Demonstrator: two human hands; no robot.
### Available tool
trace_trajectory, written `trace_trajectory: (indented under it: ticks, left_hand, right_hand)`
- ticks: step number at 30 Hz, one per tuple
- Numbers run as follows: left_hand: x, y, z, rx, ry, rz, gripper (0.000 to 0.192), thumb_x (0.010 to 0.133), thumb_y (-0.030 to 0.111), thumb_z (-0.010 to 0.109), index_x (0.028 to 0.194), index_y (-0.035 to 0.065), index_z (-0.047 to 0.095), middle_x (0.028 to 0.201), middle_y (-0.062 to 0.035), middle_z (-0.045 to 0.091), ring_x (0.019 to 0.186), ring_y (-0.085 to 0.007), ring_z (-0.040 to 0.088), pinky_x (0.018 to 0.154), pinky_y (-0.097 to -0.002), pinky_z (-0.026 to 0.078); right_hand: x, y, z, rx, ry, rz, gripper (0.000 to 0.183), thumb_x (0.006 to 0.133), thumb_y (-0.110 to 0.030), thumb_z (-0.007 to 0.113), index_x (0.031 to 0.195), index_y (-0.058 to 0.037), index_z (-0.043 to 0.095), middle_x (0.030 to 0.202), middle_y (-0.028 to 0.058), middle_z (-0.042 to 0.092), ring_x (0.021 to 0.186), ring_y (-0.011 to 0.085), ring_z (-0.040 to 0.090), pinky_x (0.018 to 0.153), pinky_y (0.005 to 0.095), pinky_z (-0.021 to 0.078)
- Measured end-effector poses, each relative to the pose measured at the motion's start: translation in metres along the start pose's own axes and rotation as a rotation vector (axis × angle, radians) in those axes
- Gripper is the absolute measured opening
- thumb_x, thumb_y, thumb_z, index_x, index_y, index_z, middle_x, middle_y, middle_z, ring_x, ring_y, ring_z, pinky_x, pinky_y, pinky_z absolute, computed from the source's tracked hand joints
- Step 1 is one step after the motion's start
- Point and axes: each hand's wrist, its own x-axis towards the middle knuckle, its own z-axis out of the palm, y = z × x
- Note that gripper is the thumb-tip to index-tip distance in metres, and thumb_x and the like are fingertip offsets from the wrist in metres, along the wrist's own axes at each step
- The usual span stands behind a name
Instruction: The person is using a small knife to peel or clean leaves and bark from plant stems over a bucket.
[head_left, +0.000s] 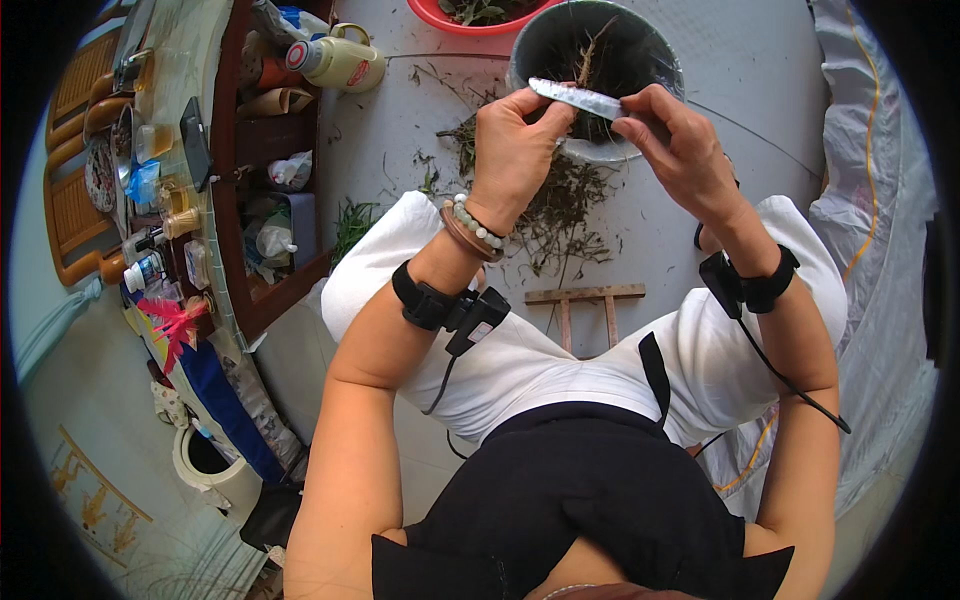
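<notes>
Over the bucket, my right hand (675, 139) grips a small knife at its handle end, with the metal blade (574, 97) pointing left. My left hand (517, 146) pinches a tan, branching plant root (589, 60) at its lower end; the fingers partly hide the grip. The blade lies across the root close to my left thumb and index finger. Below both hands stands a grey bucket (673, 60) with dark plant matter inside. Loose plant scraps (566, 202) with thin roots and stems lie on the floor beside the bucket.
A red basin (480, 27) with green leaves is beyond the bucket. At left are a cream thermos flask (349, 64) and a cluttered wooden cabinet (274, 300). A low wooden stool or frame (585, 294) is between my knees. White sheeting (862, 247) hangs at right.
</notes>
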Motion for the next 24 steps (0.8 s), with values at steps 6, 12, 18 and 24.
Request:
trace_trajectory:
  ticks: [6, 12, 18, 24]
  left_hand:
    - [-0.001, 0.004, -0.006, -0.153, -0.029, -0.114, 0.022, 0.087, 0.014, 0.064, 0.103, -0.0011, 0.066, 0.084, -0.0018, 0.065, 0.071, -0.0064, 0.055, 0.066, -0.0206, 0.047]
    - [0.005, 0.002, -0.011, -0.615, -0.231, -0.41, 0.024, 0.091, 0.013, 0.056, 0.111, 0.0002, 0.059, 0.088, -0.002, 0.061, 0.073, -0.0079, 0.056, 0.07, -0.021, 0.05]
    - [0.004, -0.005, -0.013, -0.87, -0.278, -0.524, 0.028, 0.095, 0.013, 0.048, 0.119, -0.0009, 0.052, 0.094, -0.0047, 0.058, 0.079, -0.0102, 0.056, 0.073, -0.022, 0.052]
    - [0.005, -0.006, -0.01, -0.941, -0.308, -0.557, 0.026, 0.096, 0.011, 0.045, 0.117, -0.0024, 0.052, 0.094, -0.0078, 0.057, 0.081, -0.0109, 0.055, 0.072, -0.0217, 0.052]
  right_hand:
    - [0.008, 0.033, -0.022, -0.127, 0.265, 0.168, 0.019, 0.088, -0.018, 0.062, 0.094, -0.0004, 0.06, 0.071, 0.0073, 0.063, 0.061, 0.0125, 0.057, 0.056, 0.0253, 0.0464]
    - [0.006, 0.018, -0.005, 0.401, 0.009, 0.21, 0.018, 0.09, -0.016, 0.06, 0.095, 0.0013, 0.059, 0.08, 0.0011, 0.06, 0.073, 0.0055, 0.053, 0.066, 0.0196, 0.0444]
    - [0.001, 0.0, 0.001, 0.16, -0.062, 0.074, 0.02, 0.086, -0.016, 0.065, 0.093, 0.0001, 0.056, 0.074, 0.0081, 0.06, 0.066, 0.01, 0.053, 0.06, 0.0244, 0.0446]
    - [0.001, 0.002, 0.004, 0.08, 0.018, -0.039, 0.021, 0.086, -0.016, 0.065, 0.094, 0.0006, 0.053, 0.079, 0.012, 0.062, 0.069, 0.0166, 0.06, 0.063, 0.0272, 0.0477]
